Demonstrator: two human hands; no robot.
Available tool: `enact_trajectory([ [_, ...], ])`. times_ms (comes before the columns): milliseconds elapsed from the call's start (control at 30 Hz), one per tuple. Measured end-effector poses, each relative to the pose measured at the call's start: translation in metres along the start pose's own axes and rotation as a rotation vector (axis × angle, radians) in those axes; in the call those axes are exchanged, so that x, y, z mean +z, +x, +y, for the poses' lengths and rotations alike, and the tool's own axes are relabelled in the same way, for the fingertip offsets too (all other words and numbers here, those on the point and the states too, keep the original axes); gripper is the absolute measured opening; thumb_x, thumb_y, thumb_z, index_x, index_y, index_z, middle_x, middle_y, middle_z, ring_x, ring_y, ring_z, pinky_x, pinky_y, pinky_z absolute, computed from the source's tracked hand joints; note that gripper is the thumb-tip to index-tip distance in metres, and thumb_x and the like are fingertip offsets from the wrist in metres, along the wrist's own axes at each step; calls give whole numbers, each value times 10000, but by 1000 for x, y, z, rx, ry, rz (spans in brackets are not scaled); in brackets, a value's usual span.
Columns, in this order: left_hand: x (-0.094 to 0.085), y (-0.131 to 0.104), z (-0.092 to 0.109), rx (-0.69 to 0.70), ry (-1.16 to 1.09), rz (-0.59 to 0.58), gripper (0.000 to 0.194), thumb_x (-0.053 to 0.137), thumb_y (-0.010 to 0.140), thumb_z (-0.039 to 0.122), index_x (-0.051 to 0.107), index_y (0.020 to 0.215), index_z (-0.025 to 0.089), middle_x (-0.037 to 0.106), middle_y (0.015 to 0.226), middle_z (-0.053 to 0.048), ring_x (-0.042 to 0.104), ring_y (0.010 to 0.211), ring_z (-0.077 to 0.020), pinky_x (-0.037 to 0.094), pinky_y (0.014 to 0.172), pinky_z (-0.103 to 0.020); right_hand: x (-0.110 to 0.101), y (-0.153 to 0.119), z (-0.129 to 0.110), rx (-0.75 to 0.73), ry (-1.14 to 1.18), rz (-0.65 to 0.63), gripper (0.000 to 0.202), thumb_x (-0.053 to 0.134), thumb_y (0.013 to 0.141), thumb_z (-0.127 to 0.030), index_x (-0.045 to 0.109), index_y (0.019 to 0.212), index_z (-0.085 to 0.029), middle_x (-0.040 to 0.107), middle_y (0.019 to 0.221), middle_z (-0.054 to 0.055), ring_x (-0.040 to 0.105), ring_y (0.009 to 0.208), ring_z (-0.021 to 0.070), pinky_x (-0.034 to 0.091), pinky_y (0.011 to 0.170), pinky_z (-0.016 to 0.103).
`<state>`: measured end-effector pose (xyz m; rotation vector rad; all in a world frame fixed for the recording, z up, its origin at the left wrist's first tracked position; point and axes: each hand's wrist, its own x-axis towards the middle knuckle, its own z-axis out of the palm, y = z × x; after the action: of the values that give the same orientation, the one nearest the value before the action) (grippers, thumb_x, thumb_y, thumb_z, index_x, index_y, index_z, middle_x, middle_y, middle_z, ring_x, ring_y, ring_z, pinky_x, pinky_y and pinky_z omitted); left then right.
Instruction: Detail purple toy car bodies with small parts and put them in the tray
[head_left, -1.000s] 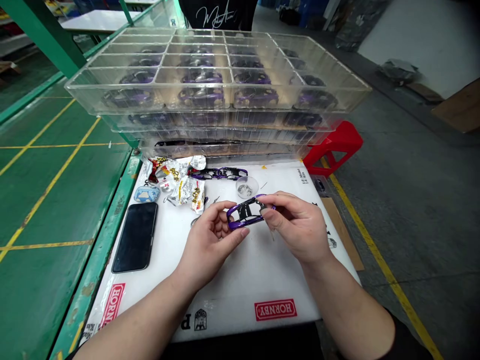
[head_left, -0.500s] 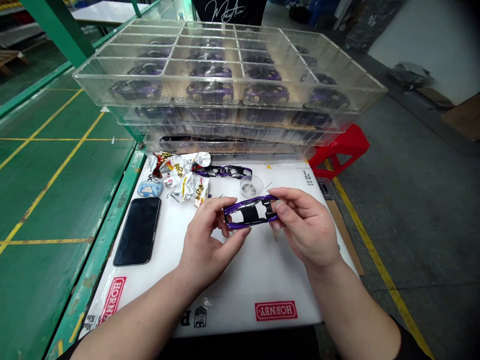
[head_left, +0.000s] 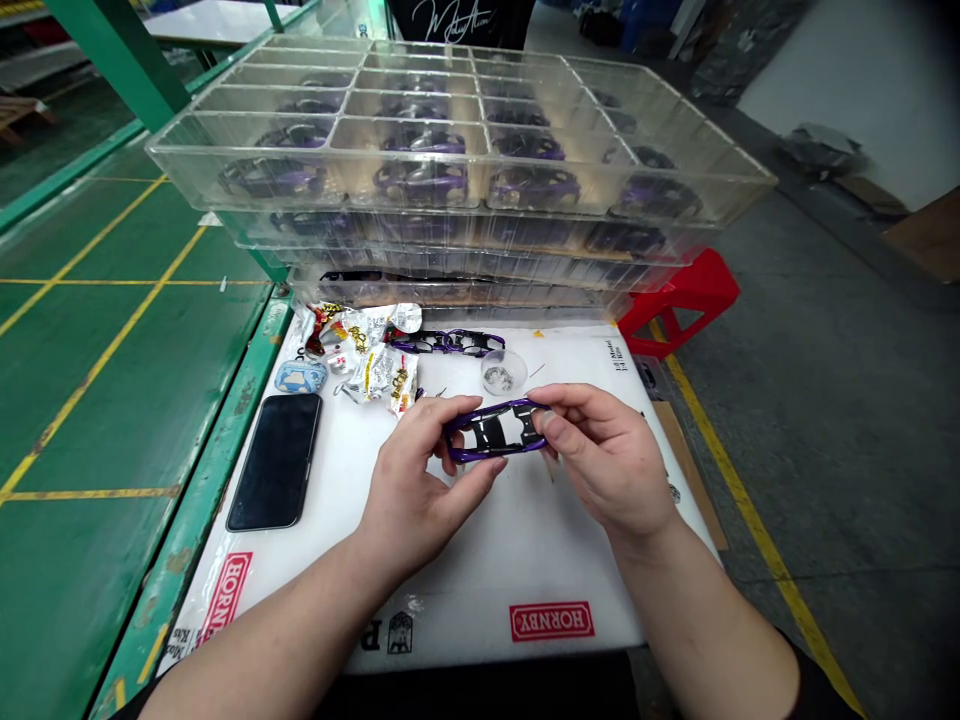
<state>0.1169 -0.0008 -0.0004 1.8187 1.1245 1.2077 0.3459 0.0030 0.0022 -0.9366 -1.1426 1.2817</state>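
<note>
Purple frame (head_left: 461,455) is hanging over the white work surface (head_left: 517,540), left hand (head_left: 412,480) and right hand (head_left: 619,465) each pinching an end; uneven squeezing could be bending its thin bars or slipping it loose.

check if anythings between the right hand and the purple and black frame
Nothing visible does: the right hand directly grips one end of the purple and black frame, and the left hand holds the other. The small clear dish lies beyond the frame, not between it and either hand.
</note>
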Motion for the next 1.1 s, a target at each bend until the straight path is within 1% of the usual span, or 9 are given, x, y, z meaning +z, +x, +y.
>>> enact_trajectory([
  [133, 0, 1, 3, -7, 3, -6, 497, 858, 962, 174, 685, 1420, 264, 705, 1200, -35, 671, 897, -154, 588, 755, -297, 0, 0, 1, -1, 1, 1, 216, 907, 1029, -354, 890, 1243, -335, 778, 910, 15, 647, 754, 121, 559, 656, 217],
  [333, -1, 1, 3, -35, -5, -13, 441, 862, 970, 200, 709, 1379, 263, 710, 1148, -23, 665, 859, -151, 584, 739, -301, -1, 1, 1, -8, -8, -13, 206, 898, 1040, -351, 887, 1245, -333, 782, 927, 14, 655, 760, 110, 566, 662, 203],
  [467, -1, 0, 1, -40, -32, -14, 443, 872, 969, 208, 713, 1376, 278, 718, 1161, -23, 664, 846, -147, 583, 719, -297, 0, 1, 0, -9, -11, -17, 193, 891, 1046, -355, 887, 1238, -333, 776, 933, 14, 654, 766, 108, 567, 671, 204],
  [667, -1, 1, 1, 29, 43, -2, 478, 874, 954, 180, 698, 1390, 269, 737, 1172, -36, 656, 849, -149, 585, 701, -278, 1, 2, -1, -6, 5, -19, 236, 886, 1047, -363, 872, 1281, -335, 704, 907, 9, 632, 760, 123, 552, 672, 239],
  [767, -2, 1, 1, 58, 99, 8, 517, 888, 941, 173, 686, 1408, 266, 752, 1173, -41, 663, 860, -154, 588, 716, -276, 0, 1, -2, 2, 7, -26, 246, 870, 1060, -370, 862, 1304, -347, 687, 908, 5, 622, 769, 125, 533, 678, 243],
  [933, -1, 1, 2, 79, 148, 30, 527, 897, 938, 170, 678, 1407, 269, 761, 1160, -35, 656, 824, -148, 587, 725, -279, -1, 1, -3, 13, 13, -33, 250, 854, 1068, -389, 858, 1313, -338, 701, 906, 10, 608, 776, 142, 520, 693, 265],
  [1100, 0, -2, 0, 93, 164, 51, 538, 891, 953, 177, 665, 1432, 270, 759, 1183, -43, 643, 816, -149, 588, 747, -291, -2, 1, -3, 17, 5, -27, 255, 846, 1064, -407, 862, 1300, -312, 734, 917, 24, 623, 778, 168, 536, 689, 291],
])
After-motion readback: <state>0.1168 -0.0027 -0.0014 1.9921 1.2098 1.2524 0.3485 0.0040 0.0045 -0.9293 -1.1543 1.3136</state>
